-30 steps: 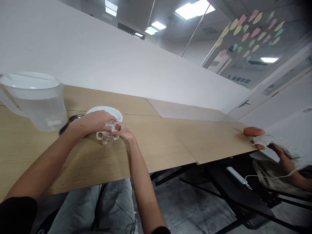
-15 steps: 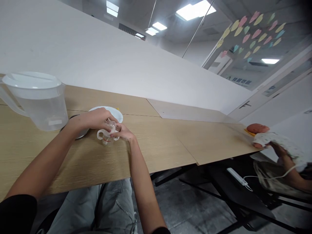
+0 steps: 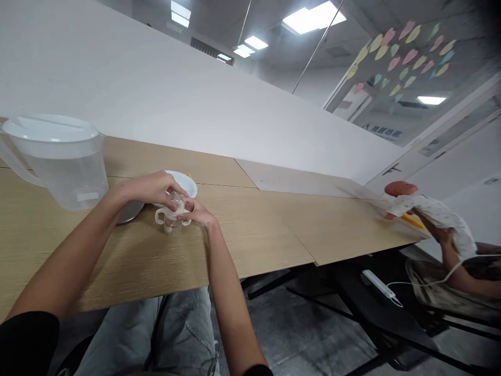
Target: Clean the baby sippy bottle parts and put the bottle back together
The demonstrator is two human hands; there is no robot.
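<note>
My left hand [image 3: 151, 189] and right hand [image 3: 198, 213], fingers curved and nearly meeting, grip the clear top of a two-handled plastic baby bottle [image 3: 171, 219], which stands upright between them on the wood-grain tabletop [image 3: 250, 235]. Just behind my grip lies a smooth white plate [image 3: 187, 181]; beyond my left wrist, a steel dish [image 3: 132, 213] and a translucent plastic pitcher [image 3: 66, 180].

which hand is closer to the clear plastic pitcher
Left. The left hand is beside the clear plastic lidded pitcher, not touching it; the right hand is farther, past the clear two-handled baby bottle.
</note>
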